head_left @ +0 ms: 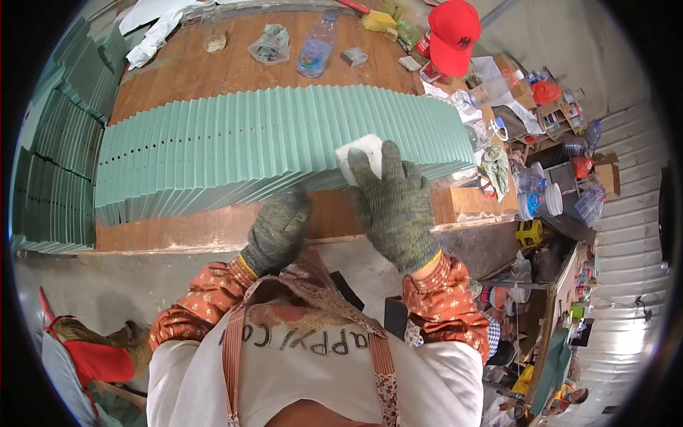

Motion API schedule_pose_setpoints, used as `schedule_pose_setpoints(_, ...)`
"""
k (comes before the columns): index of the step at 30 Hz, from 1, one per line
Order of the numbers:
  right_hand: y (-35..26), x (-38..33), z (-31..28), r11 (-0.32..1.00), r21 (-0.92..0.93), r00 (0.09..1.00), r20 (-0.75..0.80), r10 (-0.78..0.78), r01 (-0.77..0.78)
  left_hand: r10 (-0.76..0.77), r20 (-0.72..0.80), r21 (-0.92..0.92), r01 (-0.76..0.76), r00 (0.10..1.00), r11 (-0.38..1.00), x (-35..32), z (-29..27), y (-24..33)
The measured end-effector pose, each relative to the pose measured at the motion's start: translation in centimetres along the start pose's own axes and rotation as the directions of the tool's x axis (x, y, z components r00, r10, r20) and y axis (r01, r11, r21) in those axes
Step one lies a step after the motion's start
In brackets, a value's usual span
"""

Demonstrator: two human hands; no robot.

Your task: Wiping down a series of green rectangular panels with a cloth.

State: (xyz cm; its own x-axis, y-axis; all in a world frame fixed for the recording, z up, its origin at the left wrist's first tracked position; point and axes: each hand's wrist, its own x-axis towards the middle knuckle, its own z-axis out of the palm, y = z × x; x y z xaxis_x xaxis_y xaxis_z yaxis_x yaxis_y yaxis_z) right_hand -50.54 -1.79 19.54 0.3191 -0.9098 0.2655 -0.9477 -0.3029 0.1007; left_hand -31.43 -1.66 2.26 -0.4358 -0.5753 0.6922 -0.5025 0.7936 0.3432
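Note:
A long row of thin pale-green panels leans fanned on the wooden table, overlapping, with small dark holes along part of it. My right hand, in a grey-green knit glove, reaches over the right part of the row. Under its thumb-side fingers a white pad, perhaps sponge or folded cloth, is pressed against the panels. My left hand, gloved alike, is curled closed by the panels' near edge, left of centre. Its fingertips are turned out of sight, so what it holds, if anything, is hidden.
More green panels are stacked at the left. Behind the row, a plastic bottle and crumpled bag stand on the table. A red cap and clutter lie right. Another person's red garment shows lower left.

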Motion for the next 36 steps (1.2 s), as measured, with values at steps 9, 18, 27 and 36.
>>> schedule_pose_setpoints(9,-0.1,11.2,3.8,0.997,0.076,0.995,-0.104,0.003,0.005,-0.054,0.168,-0.017,0.057,0.984,0.998,-0.4,2.2,0.3)
schedule_pose_setpoints(18,5.6,13.5,5.4,0.997,0.027,0.996,-0.051,0.071,-0.07,-0.058,0.226,0.083,0.04,0.972,0.996,-0.9,3.3,-0.3)
schedule_pose_setpoints(27,2.3,8.1,3.6,0.999,-0.02,0.989,-0.143,-0.046,0.044,-0.132,0.28,0.036,0.127,0.951,0.991,0.3,2.6,0.7)
schedule_pose_setpoints(36,2.9,9.5,3.2,0.996,0.039,0.997,-0.027,-0.075,0.076,-0.136,0.262,0.051,0.127,0.955,0.991,-0.2,2.4,0.8)
